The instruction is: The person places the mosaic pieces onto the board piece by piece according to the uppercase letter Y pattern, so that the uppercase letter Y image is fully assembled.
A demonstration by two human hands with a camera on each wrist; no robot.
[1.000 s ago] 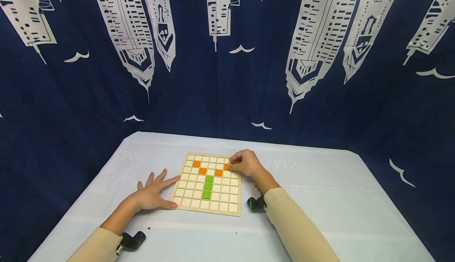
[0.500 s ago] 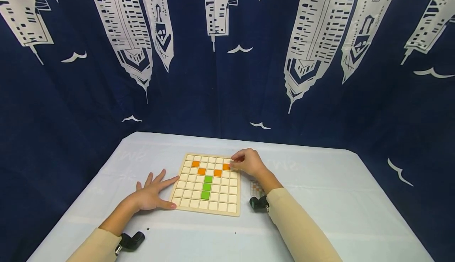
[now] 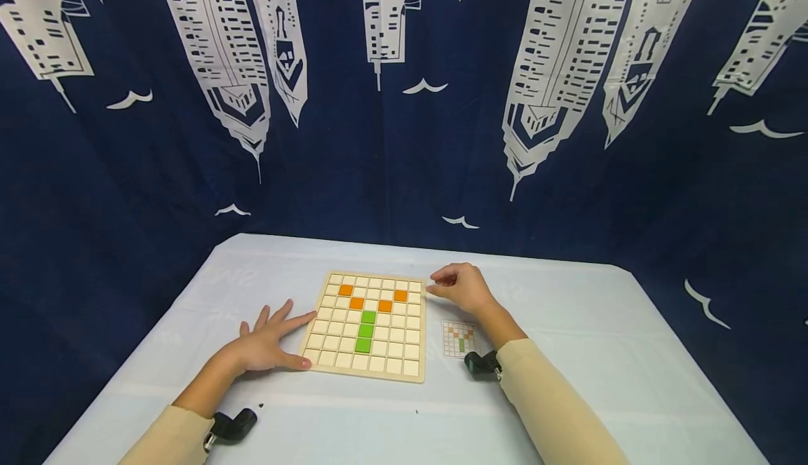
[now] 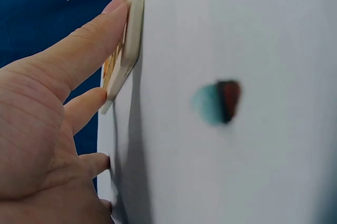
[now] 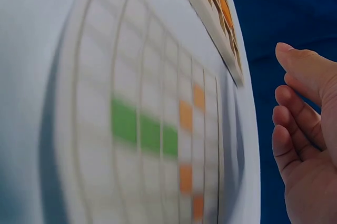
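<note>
A square wooden grid board (image 3: 366,376) lies flat on the white table. Its cells are mostly cream; several orange squares (image 3: 385,306) form a V near the far side, and 3 green squares (image 3: 365,330) run down from it. My left hand (image 3: 261,347) has its fingers spread, the thumb and index finger touching the board's left edge. In the left wrist view the thumb tip rests at the board's side (image 4: 136,29). Just off the board's far right corner is my right hand (image 3: 463,288). Its fingers curl loosely with nothing between them, as the right wrist view confirms.
A small card (image 3: 459,339) printed with a similar orange and green grid lies right of the board, partly beside the right wrist. Small dark specks (image 3: 261,405) dot the white table (image 3: 353,430). Behind hangs a navy cloth (image 3: 379,163) with white buildings.
My right hand has left the orange square at the board's upper right and moved right, off the board. The card shows more fully. My left hand stays at the board's edge.
</note>
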